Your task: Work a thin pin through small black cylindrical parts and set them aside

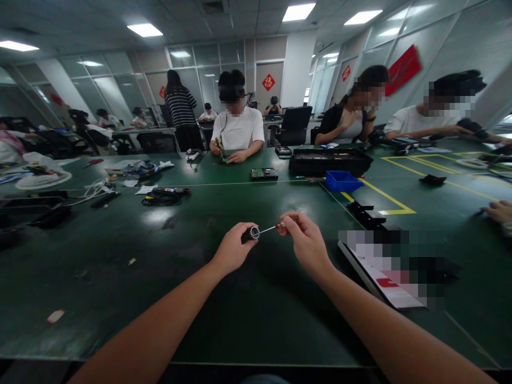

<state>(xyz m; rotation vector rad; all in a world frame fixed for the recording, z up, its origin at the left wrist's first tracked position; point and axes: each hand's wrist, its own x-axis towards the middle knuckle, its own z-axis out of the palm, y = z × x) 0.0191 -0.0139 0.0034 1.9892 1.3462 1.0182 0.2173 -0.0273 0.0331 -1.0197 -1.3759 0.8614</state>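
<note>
Glass partitions [228, 53] line the back under bright ceiling lights [299, 12], with a red paper diamond [268, 82] among them. A long green table [264, 320] fills the foreground. At its far edge sits a person in a white shirt [240, 128], and a black tray [330, 161] lies near that edge, right of the middle. A white box [370, 269] lies beside the right forearm [384, 320].

The left hand [236, 248] and the right hand [304, 240] are raised over the table, between its near and far edges, facing each other across a small gap. The left is curled around a dark cylinder [246, 236], whose pale-rimmed open end faces the right hand and somewhat the near edge. The right pinches the reddish handle of a thin-shafted tool [267, 230]. The shaft's long axis runs leftward from the right hand, slanting slightly toward the near edge, and points at the cylinder's mouth. The left hand is nearer the tip; whether that tip is inside the mouth or just in front, I cannot tell.
</note>
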